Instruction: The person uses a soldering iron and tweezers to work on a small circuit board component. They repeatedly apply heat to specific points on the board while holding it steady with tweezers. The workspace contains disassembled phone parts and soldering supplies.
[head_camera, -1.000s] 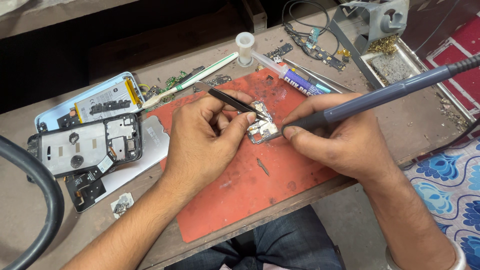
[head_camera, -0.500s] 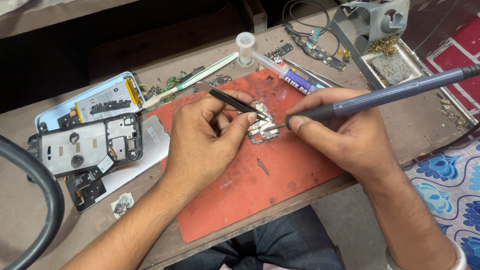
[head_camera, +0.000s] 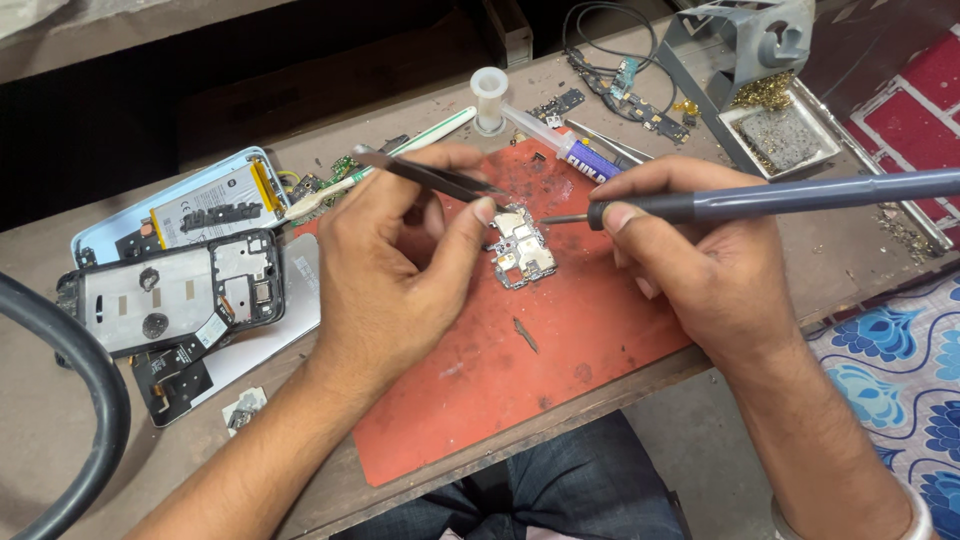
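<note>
Circuit board lies flat on the red mat, near the mat's upper middle, between our two hands. We note metal shields on its face; finer parts are too small to tell.

Our left hand rests on the mat just left of the board, thumb tip touching the board's upper left edge. Its fingers are closed narrowly on black tweezers, whose points reach toward the board's top edge. Whether the points touch the board we cannot tell.

Our right hand sits right of the board, fingers wrapped firmly round a grey soldering iron. The iron lies nearly level, its tip at the board's upper right corner.

Beyond the mat's far edge we record a small tube with a blue label, a white spool standing upright, and a white-and-green stick. To the far right stands a metal iron stand with a tray holding a sponge. Left of the mat lie an opened phone frame and a light blue back cover with battery. A thick black hose curves across the left edge of the workbench.
</note>
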